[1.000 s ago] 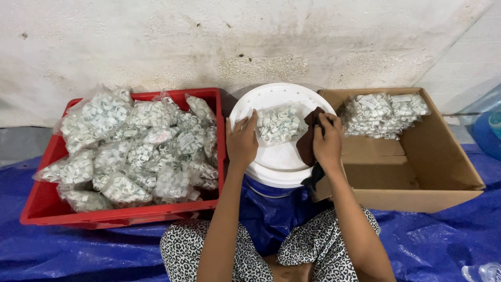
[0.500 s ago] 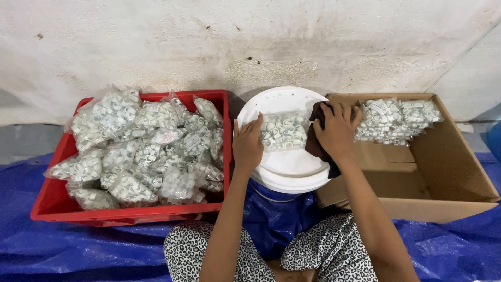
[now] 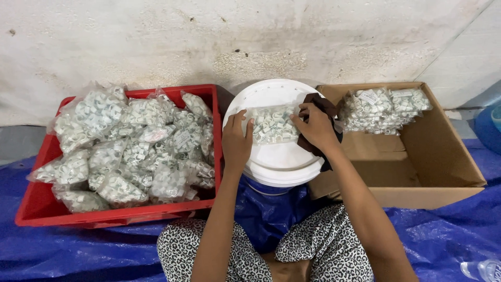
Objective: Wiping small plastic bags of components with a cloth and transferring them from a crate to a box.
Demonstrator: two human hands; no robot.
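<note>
Item: clear packet of small white rings (image 3: 272,124), lying flat on the white bucket lid (image 3: 282,156), centre of scene, near the far wall. Left hand (image 3: 236,142) rested at the packet's left edge, fingers touching it; whether it gripped could not be told. Right hand (image 3: 315,128) pressed on the packet's right end, holding a dark brown cloth (image 3: 324,107). Left: red crate (image 3: 39,209) heaped with like packets. Right: cardboard box (image 3: 443,167) holding several packets at its far end. Blue tarpaulin (image 3: 78,250) beneath.
</note>
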